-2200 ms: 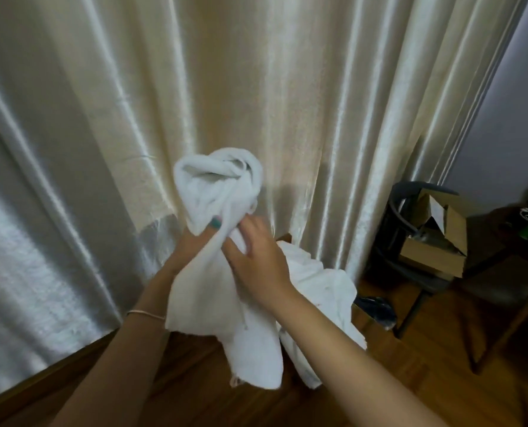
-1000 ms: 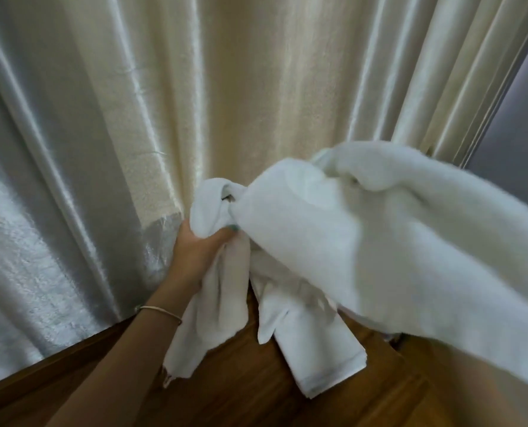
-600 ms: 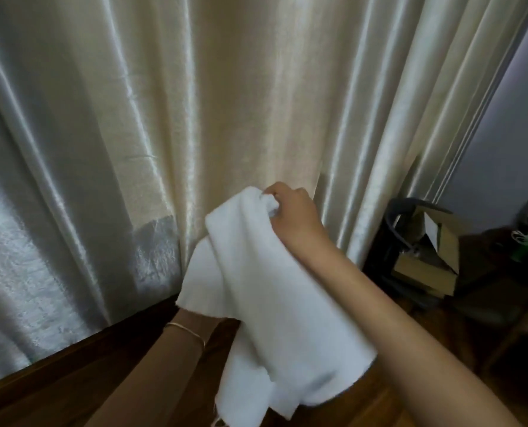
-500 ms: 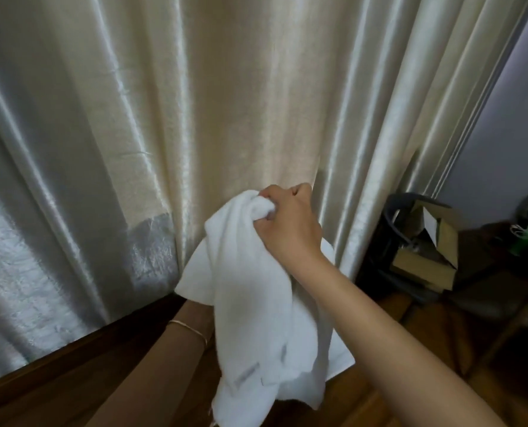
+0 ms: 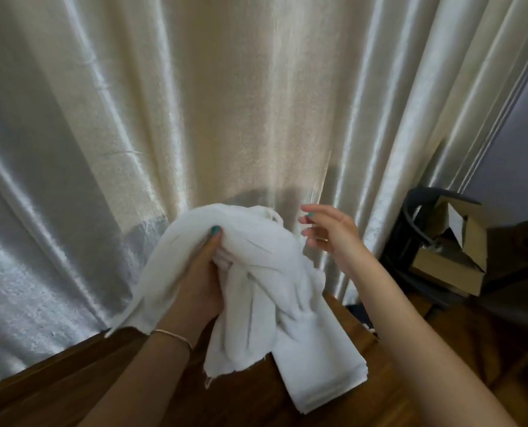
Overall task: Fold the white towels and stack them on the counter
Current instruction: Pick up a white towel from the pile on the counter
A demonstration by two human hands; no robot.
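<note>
A bunch of white towels [image 5: 256,260] hangs in front of me, crumpled at the top with loose ends trailing down. My left hand [image 5: 202,272] grips the bunch from below, thumb pressed on its upper side. A flat folded part of white towel [image 5: 321,359] droops lowest, over the dark wood surface [image 5: 72,392]. My right hand [image 5: 330,231] hovers just right of the bunch with fingers spread, holding nothing. How many towels are in the bunch is unclear.
A cream satin curtain [image 5: 225,103] fills the view right behind the towels. At the right stands a dark chair [image 5: 410,211] carrying an open cardboard box [image 5: 453,251]. A grey wall [image 5: 521,143] shows at the far right.
My right hand has let go of the towel it held up and now sits open beside the bunch. The towels have dropped into a heap over my left hand.
</note>
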